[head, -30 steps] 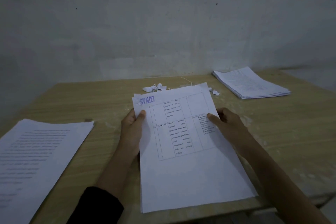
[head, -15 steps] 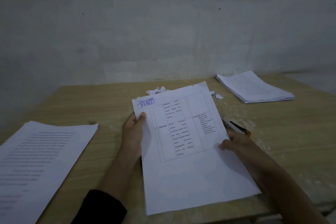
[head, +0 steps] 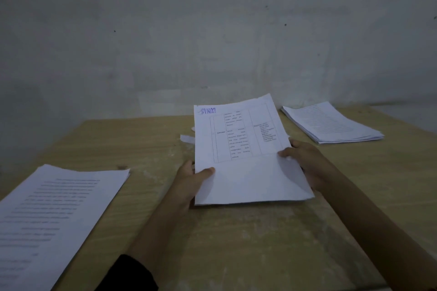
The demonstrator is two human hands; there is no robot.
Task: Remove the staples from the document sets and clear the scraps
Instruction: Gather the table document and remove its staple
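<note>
With fingers [head: 208, 171] of the left hand [head: 190, 178], pinches the set [head: 248, 177] at its 9 o'clock edge: thumb flat across the front sheet, the rest hidden behind the paper. Grips the 3 o'clock edge the same way with the right hand [head: 307, 160], thumb on top, other fingers curled round the back. Holds the set mid-table, tilted, far end lifted toward the wall [head: 212, 30] at 12 o'clock, near edge low over the table [head: 236, 255]. Cannot tell whether that edge touches the wood.

Around it: at 8 o'clock, well apart, a left stack [head: 54, 215] of printed sheets lying flat and running off the frame. At 2 o'clock, near the right hand but apart from it, a right stack [head: 331, 125], thicker, edges slightly fanned. At 10 o'clock, just beside the set, white scraps [head: 188, 138], partly hidden behind the raised sheets. At 7 o'clock, a dark sleeve [head: 128, 274] on the left forearm. Right forearm bare.

As for the set: white sheets, several deep, edges roughly even. Shows a ruled grid with columns of small dark print on the far half, upside down to the viewer, too small to read. Bears a blue stamp [head: 208, 110] at the far 10 o'clock corner. Near half blank, with the 4 o'clock corner bowed slightly.
</note>
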